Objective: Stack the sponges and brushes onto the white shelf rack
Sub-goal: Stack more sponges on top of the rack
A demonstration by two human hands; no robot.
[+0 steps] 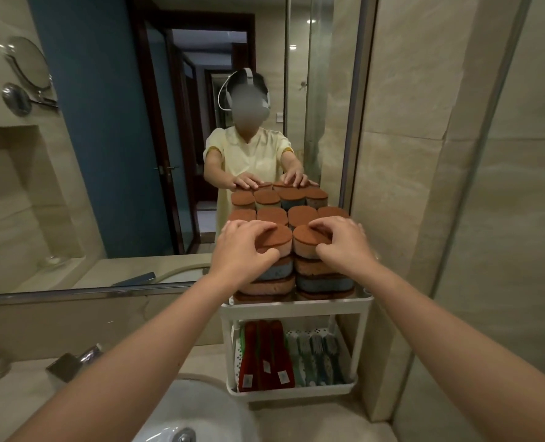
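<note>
Fingers: the left hand [244, 247] curls over the left top sponge [274, 239], an oval of orange foam with a rust scouring face, thumb on its near side.
Right hand [341, 240]: grips the matching right top sponge [306, 240] likewise.
Sponge stacks [323, 282]: orange and blue layers fill the top tier of the white plastic shelf rack [293, 309], against the wall mirror [105, 122].
Lower tier: red-handled brushes [264, 355] beside grey-green bristle brushes [319, 355].
Rack: beside the white basin [201, 409].

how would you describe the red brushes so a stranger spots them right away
Find the white shelf rack beside the sink, against the mirror. On its lower tier, beneath the sponge stacks, the red brushes stand at the left. The neighbouring brushes are blue-green; only these are red with small white labels.
</note>
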